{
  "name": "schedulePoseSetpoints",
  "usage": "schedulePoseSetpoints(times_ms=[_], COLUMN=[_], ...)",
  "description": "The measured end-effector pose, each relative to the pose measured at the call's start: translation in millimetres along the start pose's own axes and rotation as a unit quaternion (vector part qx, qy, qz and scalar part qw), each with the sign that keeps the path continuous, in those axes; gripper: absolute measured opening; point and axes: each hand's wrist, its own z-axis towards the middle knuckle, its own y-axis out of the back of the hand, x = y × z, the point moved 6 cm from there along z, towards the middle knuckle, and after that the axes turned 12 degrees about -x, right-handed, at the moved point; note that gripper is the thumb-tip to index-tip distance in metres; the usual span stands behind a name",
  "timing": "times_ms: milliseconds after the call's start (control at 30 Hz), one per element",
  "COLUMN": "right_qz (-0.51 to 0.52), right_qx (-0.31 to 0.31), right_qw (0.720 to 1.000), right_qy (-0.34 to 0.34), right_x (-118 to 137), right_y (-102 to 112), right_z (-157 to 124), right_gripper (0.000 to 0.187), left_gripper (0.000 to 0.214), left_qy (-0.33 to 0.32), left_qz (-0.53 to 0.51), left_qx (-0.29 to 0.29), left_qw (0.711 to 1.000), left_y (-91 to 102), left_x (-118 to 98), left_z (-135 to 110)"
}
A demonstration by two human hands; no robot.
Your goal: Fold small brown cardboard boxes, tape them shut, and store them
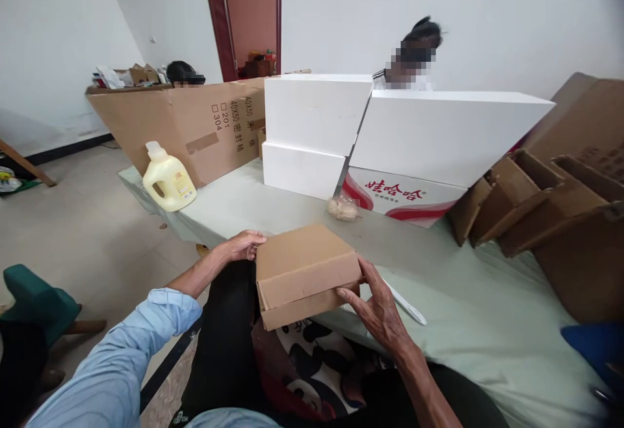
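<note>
Your left hand [245, 244]: fingers pinching flat brown cardboard box [303, 252], centre.
Your right hand [377, 304]: fingers half-spread, gripping its corner.
Surface: pale-green cloth-covered table [468, 304], lower right.
Room: white wall [487, 44], upper right.

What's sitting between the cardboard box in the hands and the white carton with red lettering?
The head view shows a small clear bag of something pale on the green cloth, between cardboard box and carton.

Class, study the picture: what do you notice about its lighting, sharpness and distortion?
Head view: soft light, no strong glare; the brown box between left hand and right hand looks fairly sharp; the upper right white box seems stretched sideways; the top right corner darkens; pixelation obscures the person behind.
</note>
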Motion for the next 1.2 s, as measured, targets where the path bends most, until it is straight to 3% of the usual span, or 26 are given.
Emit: schedulePoseSetpoints(times_ms=[133,233,367,467,567,667,833,933,1033,1133,1200], right_qz=[-0.018,-0.027,-0.033,-0.035,-0.048,-0.05,-0.083,-0.087,-0.076,-0.056,-0.106], right_qx=[-0.027,-0.044,-0.044,-0.045,-0.061,-0.057,-0.043,-0.033,-0.01,0.015,0.0], right_qw=[0.998,0.995,0.993,0.993,0.99,0.989,0.986,0.982,0.982,0.988,0.99], right_qy=[-0.051,-0.086,-0.106,-0.105,-0.115,-0.126,-0.14,-0.162,-0.171,-0.143,-0.096], right_x=[-4,-10,-11,-7,-5,-2,7,9,7,-6,-26], right_y=[1,0,-8,-18,-20,-14,1,-2,-8,-2,14], right_z=[-4,0,13,25,36,43,47,49,52,51,43], right_gripper=[0.06,0.057,0.057,0.06,0.069,0.074,0.069,0.07,0.072,0.071,0.066], left_gripper=[0.063,0.088,0.137,0.15,0.149,0.136,0.097,0.113,0.132,0.116,0.11], left_qy=[-0.048,-0.123,-0.217,-0.299,-0.36,-0.373,-0.398,-0.42,-0.44,-0.461,-0.467], left_qz=[-0.023,-0.004,0.138,0.255,0.302,0.263,0.167,0.166,0.197,0.197,0.184], left_qx=[-0.016,-0.005,0.044,0.039,0.021,0.002,-0.003,0.002,-0.032,-0.071,-0.075], left_qw=[0.998,0.992,0.965,0.919,0.882,0.89,0.902,0.892,0.876,0.863,0.862], left_y=[-9.1,-1.7,1.6,-6.6,-15.7,-14.2,-9.3,-15.0,-19.1,-17.5,-15.8], left_x=[6,-1,-6,-13,-20,-26,-31,-30,-28,-28,-27], left_z=[-11,-32,-65,-83,-94,-96,-102,-105,-103,-100,-99])
